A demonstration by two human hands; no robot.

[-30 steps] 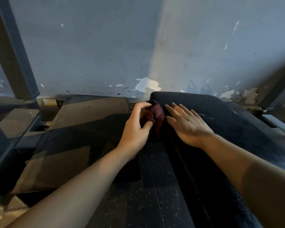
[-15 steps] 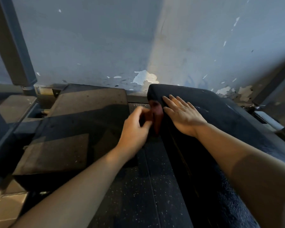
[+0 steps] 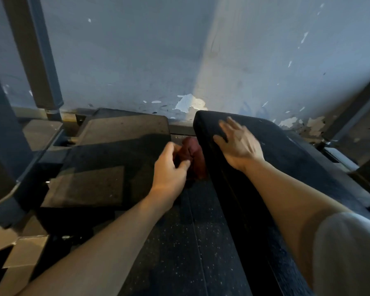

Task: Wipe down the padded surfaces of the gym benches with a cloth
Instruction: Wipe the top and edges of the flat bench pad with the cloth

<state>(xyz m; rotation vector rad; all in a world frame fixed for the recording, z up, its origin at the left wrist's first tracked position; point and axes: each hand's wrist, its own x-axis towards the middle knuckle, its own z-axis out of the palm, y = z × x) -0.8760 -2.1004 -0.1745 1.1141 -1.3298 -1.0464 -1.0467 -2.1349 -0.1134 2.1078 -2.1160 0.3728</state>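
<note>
A black padded bench (image 3: pixel 291 150) runs from the lower right up to the wall. My right hand (image 3: pixel 237 146) lies flat on its top near the far end, fingers spread and blurred. A dark red cloth (image 3: pixel 193 154) is bunched against the bench's left side face. My left hand (image 3: pixel 170 169) grips the cloth from the left, thumb and fingers curled into it, below the top of the pad.
A peeling grey wall (image 3: pixel 179 60) stands just behind the bench. Dark flat platforms (image 3: pixel 120 135) lie to the left, with a grey steel post (image 3: pixel 36 56) beyond them. Speckled black rubber floor (image 3: pixel 184 253) runs between. A metal frame bar (image 3: pixel 355 107) slants at the right. Cardboard (image 3: pixel 24 253) lies at lower left.
My left hand has drawn the cloth down the bench's left side, away from its top corner. My right hand has slid a little farther onto the top of the pad.
</note>
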